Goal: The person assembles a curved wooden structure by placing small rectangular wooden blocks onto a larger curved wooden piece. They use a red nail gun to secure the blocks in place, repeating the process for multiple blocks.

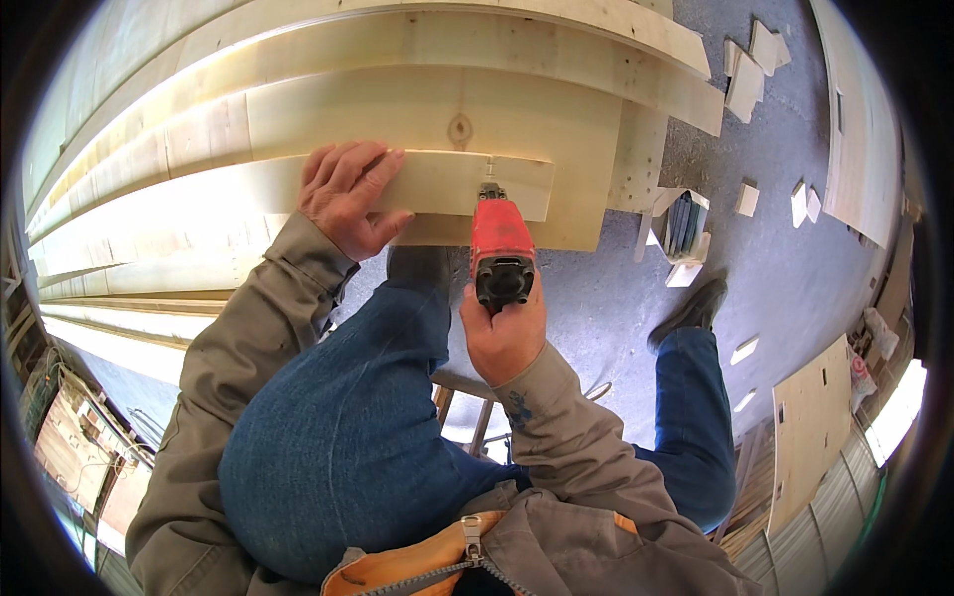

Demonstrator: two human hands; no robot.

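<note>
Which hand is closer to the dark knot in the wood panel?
Left. The left hand lies flat on the board just left of the knot; the right hand grips the red power driver lower down.

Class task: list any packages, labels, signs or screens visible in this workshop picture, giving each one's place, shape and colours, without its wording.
Small open cardboard box: on the grey floor right of the pale wooden boards, pale rectangular walls, dark flat pieces standing inside.
Soft bag or packet: at the right edge by a plywood sheet, whitish with red; too small to tell more.
No signs or screens.
</note>
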